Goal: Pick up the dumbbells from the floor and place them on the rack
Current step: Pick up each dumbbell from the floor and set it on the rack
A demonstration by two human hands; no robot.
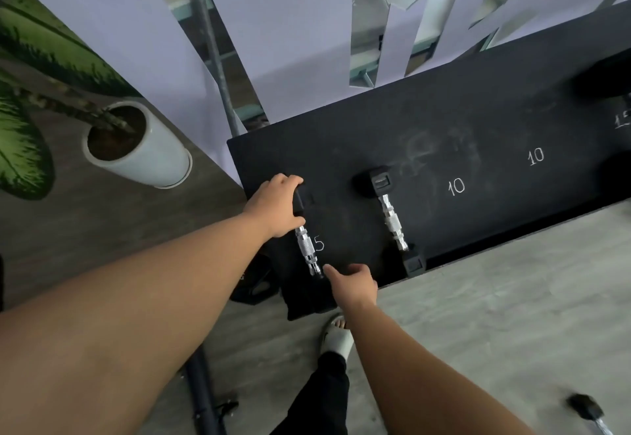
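At the left end of the flat black rack shelf [478, 120], both bare hands are down on one black hex-headed dumbbell with a knurled chrome handle [306, 247]. It lies on the shelf beside the chalked "5" [319, 242], running from the shelf's front edge toward the back. The left hand [276, 206] is wrapped over the dumbbell's far head, fingers curled across the top and thumb underneath by the chrome, a closed grasp on that head. The right hand [353, 282] sits at the near end by the front edge, thumb pointing up toward the handle's tip; its fingers drop down out of sight, so whether it truly grips the near head cannot be told. Just to the right, a second matching black-and-chrome dumbbell [392, 221] rests alone on the shelf, its near head right at the front edge. Further right, two chalked "10" marks [457, 187] sit on bare shelf, and dark shapes lie at the far right end. Off the shelf's left edge stands a white cylindrical planter with a green leafy plant [136, 148]. Down at the lower right, another dumbbell [585, 409] lies on the grey floor [495, 298], partly cut off by the picture's edge.
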